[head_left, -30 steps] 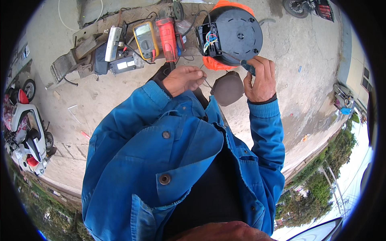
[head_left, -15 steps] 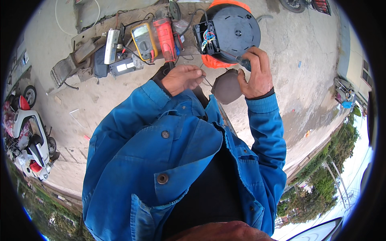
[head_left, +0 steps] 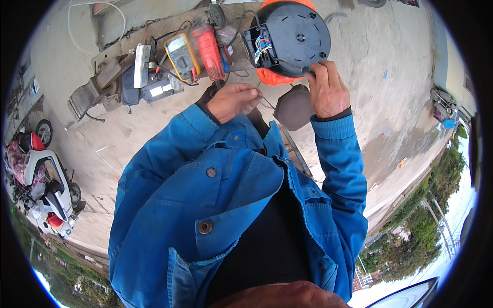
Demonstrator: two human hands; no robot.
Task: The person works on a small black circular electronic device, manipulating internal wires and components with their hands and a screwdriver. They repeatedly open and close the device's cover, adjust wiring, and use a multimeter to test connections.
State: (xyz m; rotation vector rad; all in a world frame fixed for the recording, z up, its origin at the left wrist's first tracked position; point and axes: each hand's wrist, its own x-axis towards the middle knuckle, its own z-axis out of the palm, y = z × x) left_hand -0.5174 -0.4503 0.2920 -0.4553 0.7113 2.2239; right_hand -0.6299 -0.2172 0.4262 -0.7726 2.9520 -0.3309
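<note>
A round black appliance base point(head_left: 303, 43) lies with its underside up on an orange cloth or bag point(head_left: 275, 77). At its left side an open compartment shows bundled coloured wires point(head_left: 263, 45). My right hand point(head_left: 329, 92) is closed on a screwdriver point(head_left: 306, 69) at the base's near edge; its shaft points left toward the compartment, and where the tip rests I cannot tell. My left hand point(head_left: 233, 101) is pinched on a thin dark strand or rod, too small to name. A dark brown, flat, many-sided piece point(head_left: 294, 108) sits between my hands, below the base.
Left of the base lie a red angle grinder point(head_left: 208, 49), a yellow multimeter point(head_left: 182, 56), a white bar-shaped case point(head_left: 142, 66) and a grey box point(head_left: 158, 91). Bent metal parts point(head_left: 95, 90) lie farther left. A white scooter point(head_left: 49, 179) stands at the far left.
My right hand has turned over the screwdriver, hiding its thumb and more of the handle, and shifted slightly up. My left hand has stayed in place. The whole view has tilted slightly.
</note>
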